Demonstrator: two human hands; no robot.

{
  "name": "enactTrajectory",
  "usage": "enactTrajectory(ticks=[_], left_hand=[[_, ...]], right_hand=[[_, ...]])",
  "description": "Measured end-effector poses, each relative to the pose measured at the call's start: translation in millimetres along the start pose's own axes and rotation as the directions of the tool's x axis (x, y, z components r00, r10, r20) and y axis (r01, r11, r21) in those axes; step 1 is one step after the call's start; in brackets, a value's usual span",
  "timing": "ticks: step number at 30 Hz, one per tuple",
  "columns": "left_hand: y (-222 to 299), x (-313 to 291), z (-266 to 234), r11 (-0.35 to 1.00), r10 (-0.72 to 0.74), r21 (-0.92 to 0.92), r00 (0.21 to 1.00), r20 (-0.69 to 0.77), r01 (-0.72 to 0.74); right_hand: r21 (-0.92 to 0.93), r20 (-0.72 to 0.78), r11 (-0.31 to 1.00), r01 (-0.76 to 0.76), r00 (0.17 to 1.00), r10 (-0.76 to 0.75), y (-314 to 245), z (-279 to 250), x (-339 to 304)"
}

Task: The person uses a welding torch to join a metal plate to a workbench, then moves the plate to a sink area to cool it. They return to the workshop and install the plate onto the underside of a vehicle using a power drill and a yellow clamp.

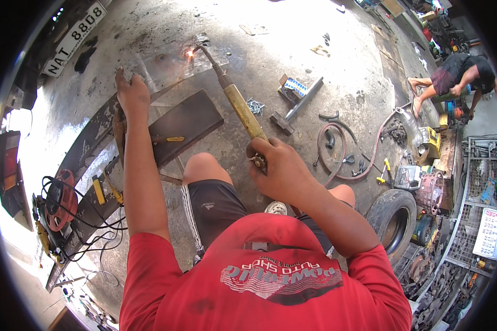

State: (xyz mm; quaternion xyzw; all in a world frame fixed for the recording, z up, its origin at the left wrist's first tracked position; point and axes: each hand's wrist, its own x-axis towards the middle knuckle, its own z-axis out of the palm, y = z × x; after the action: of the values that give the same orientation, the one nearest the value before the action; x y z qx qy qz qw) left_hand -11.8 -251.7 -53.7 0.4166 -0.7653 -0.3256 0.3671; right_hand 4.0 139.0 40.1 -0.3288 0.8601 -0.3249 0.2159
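White rectangular plate [74, 37] with dark characters, top left, tilted, fixed to a vehicle edge. Small blue-and-white box [292, 86] on the concrete floor [292, 38], just beside a hammer [298, 105]. White printed sheet [492, 233] at the right edge, near a wire rack [483, 171] holding assorted parts too small to identify.

Right hand [279, 165]: grip clamped around the yellow handle of the electrode holder [240, 107], held out over the floor; its rod ends at a bright spark [190, 53] on a thin metal sheet [165, 63]. The contact point is washed out by glare.

Left hand [131, 91]: fingers spread apart, resting on the rusty metal piece [119, 129] beside the sheet; whether it grips anything, cannot tell.

Dark steel plate [185, 124] lies between the 2 forearms. 1 tyre [395, 218] lower right, partly cut by the arm. Another person [461, 74] crouches far right, cropped by the fisheye rim. Orange cable reel [58, 201] at left, with black cords.
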Motion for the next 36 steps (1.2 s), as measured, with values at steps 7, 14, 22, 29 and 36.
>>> enactTrajectory(ticks=[7, 14, 22, 29, 36], left_hand=[[-5.2, 2.7, 2.2, 1.000, 0.027, -0.009, 1.000, -0.003, -0.027], [-10.0, 5.1, 4.2, 0.999, 0.002, -0.044, 1.000, 0.023, -0.001], [-15.2, 6.9, 5.9, 0.998, 0.047, -0.048, 0.999, -0.003, -0.047], [-11.5, 4.6, 5.3, 0.999, 0.042, -0.032, 0.999, -0.017, -0.043], [-12.9, 6.6, 4.6, 0.999, 0.007, -0.037, 1.000, 0.012, -0.006]], right_hand=[[-0.013, 0.006, 1.000, -0.012, 1.000, 0.012, -1.4, 0.8, 0.7], [-0.017, 0.001, 1.000, 0.000, 1.000, 0.000, -0.1, 2.1, 0.7], [-0.008, 0.010, 1.000, -0.021, 1.000, 0.021, -3.0, 0.4, 0.7], [-0.021, 0.009, 0.999, -0.028, 1.000, 0.028, -3.2, 0.8, 0.3], [-0.021, 0.023, 0.999, -0.031, 0.999, 0.032, -2.5, 1.0, 0.5]])
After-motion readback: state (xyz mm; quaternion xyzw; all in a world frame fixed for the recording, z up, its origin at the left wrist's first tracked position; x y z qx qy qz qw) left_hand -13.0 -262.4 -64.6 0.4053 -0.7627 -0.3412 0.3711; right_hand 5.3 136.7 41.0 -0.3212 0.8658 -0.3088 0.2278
